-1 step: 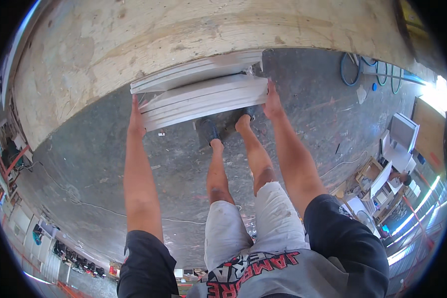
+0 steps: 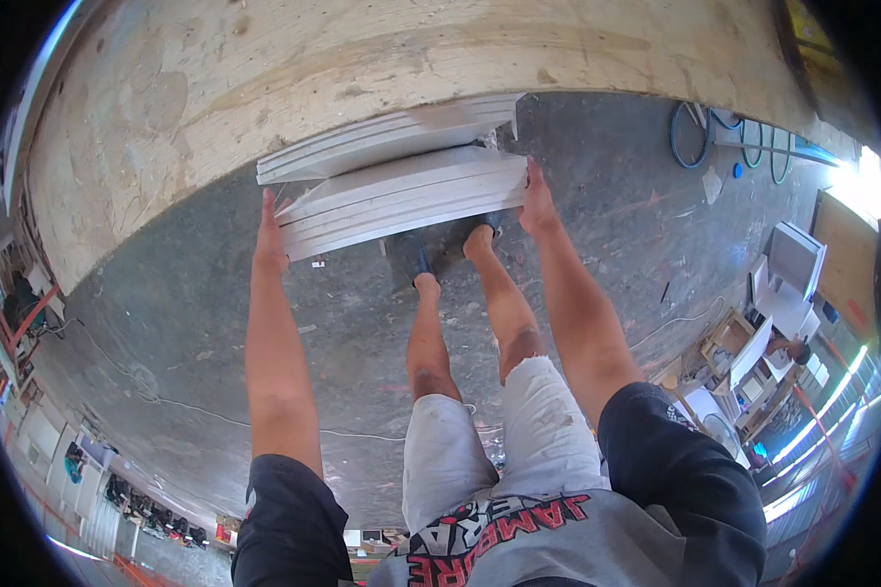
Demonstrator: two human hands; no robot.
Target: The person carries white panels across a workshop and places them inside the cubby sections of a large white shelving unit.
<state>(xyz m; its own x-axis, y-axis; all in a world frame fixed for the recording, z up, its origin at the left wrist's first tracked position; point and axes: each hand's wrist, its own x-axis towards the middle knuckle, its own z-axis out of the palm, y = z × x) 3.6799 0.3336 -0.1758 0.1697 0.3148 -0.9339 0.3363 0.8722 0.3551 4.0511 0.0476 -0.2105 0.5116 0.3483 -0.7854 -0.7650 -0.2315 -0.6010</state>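
Observation:
Between my hands is a stack of several long white boards, their edges facing me. My left hand presses against the left end with the fingers pointing up. At the right end my right hand grips the stack, its fingertips partly hidden behind the boards. Just beyond lies a second white stack, set close against the edge of a wooden tabletop. A narrow dark gap partly separates the two stacks. What supports the boards from below is hidden.
My feet stand on the grey concrete floor under the boards. Coiled hoses lie at the far right. White panels and wooden frames crowd the right side. A thin cable crosses the floor behind me.

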